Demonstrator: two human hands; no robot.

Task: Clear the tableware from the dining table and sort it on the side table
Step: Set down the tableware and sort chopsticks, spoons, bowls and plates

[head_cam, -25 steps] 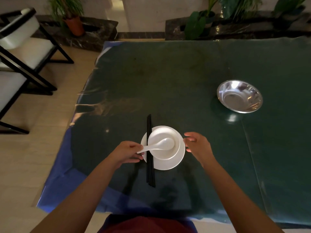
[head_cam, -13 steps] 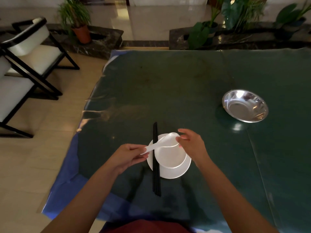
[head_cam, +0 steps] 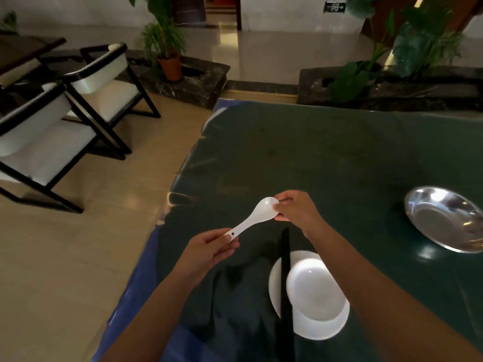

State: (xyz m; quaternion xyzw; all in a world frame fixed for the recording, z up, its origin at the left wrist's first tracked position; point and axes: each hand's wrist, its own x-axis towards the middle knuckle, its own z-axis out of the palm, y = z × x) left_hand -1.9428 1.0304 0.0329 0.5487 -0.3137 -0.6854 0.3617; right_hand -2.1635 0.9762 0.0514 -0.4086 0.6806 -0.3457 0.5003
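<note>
A: The fingers [head_cam: 230,237] of the left hand [head_cam: 206,253] pinch the tail of the glossy white ceramic soup spoon [head_cam: 254,218], right at the small hole in its handle. Palm turned up, forearm coming from the lower left.

B: And the spoon's line?

A: Its long axis climbs from lower left to upper right, handle low, bowl high. It hangs in the air above the dark green covered surface [head_cam: 339,158], touching nothing but the two hands.

B: So the other end is taken too?

A: Yes. The right hand [head_cam: 298,209] closes thumb and fingers on the rim of the spoon's bowl, wrist bent, forearm running down to the lower right. Each hand has one end; neither is nearer than the other.

B: What does the next move hang on, then?

A: My guess: one hand lets go so the spoon travels in the other. The rest waits below the right forearm: the pair of black chopsticks [head_cam: 285,283] lying across the round white saucer [head_cam: 275,288], long axis near to far, with the small white ceramic bowl [head_cam: 315,290] on that saucer just beside them.

B: Farther right?

A: A shiny round steel dish [head_cam: 444,218], well apart. No side table in view.
</note>
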